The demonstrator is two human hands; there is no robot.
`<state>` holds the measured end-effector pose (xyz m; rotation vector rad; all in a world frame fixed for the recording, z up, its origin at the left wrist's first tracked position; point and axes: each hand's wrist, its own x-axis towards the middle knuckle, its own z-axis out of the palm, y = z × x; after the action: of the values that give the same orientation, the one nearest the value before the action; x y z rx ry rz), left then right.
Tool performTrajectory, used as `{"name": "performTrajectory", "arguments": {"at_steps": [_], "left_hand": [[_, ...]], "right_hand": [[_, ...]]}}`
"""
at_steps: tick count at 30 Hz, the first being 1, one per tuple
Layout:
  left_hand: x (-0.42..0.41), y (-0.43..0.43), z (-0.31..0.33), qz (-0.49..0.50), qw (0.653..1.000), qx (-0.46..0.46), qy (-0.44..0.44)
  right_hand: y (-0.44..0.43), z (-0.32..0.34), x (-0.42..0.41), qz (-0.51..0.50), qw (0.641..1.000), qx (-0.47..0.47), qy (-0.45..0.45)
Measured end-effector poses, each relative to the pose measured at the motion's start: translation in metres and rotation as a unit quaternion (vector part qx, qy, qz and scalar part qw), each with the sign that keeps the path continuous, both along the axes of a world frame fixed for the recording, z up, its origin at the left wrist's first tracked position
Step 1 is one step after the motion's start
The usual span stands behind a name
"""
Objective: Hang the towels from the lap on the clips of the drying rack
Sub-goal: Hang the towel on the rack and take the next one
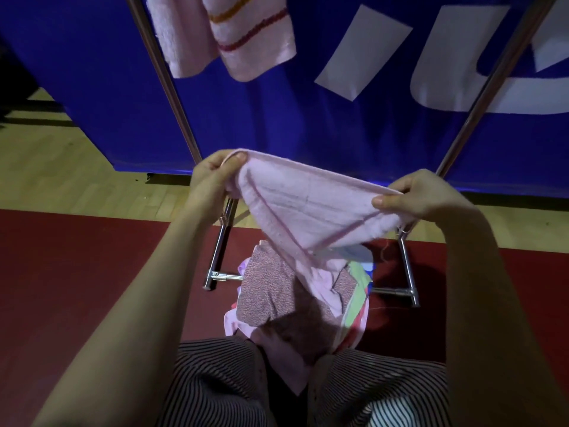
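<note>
A pale pink towel is stretched between my two hands above my knees. My left hand pinches its upper left corner and my right hand pinches its right edge. The towel's lower end droops onto a pile of towels on my lap, speckled pink, plain pink and striped ones. The metal drying rack stands in front, its legs slanting up on both sides. Two pink towels, one with red and orange stripes, hang from its top at the upper left; the clips are out of view.
A blue banner with white letters hangs right behind the rack. The rack's feet rest on a dark red mat, with wooden floor beyond. My striped trousers fill the bottom of the view.
</note>
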<state>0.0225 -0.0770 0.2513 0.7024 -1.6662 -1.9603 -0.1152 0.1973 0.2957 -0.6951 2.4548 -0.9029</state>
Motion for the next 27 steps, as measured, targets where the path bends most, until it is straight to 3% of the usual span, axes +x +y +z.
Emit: {"name": "performTrajectory", "arguments": {"at_steps": [3,7,9,14,22,27], "left_hand": [[0.002,-0.003,0.0,0.103,0.987,-0.092,-0.082],[0.002,0.008,0.033,0.227,0.953,-0.197,0.017],[0.003,0.009,0.041,0.261,0.938,-0.228,0.022],[0.002,0.017,0.012,0.179,0.943,-0.253,-0.125],[-0.033,0.087,0.024,0.079,0.989,-0.088,-0.088],[-0.037,0.103,0.015,-0.039,0.978,-0.184,-0.092]], "right_hand": [[0.007,0.012,-0.001,-0.048,0.997,-0.023,0.055],[0.015,0.054,0.006,-0.122,0.979,-0.126,0.102],[0.014,0.056,0.006,-0.14,0.972,-0.157,0.108],[0.002,0.02,0.004,-0.143,0.988,-0.056,0.002],[-0.037,0.008,0.02,-0.148,0.946,-0.19,-0.218],[-0.053,0.005,0.03,-0.142,0.921,-0.205,-0.298]]}}
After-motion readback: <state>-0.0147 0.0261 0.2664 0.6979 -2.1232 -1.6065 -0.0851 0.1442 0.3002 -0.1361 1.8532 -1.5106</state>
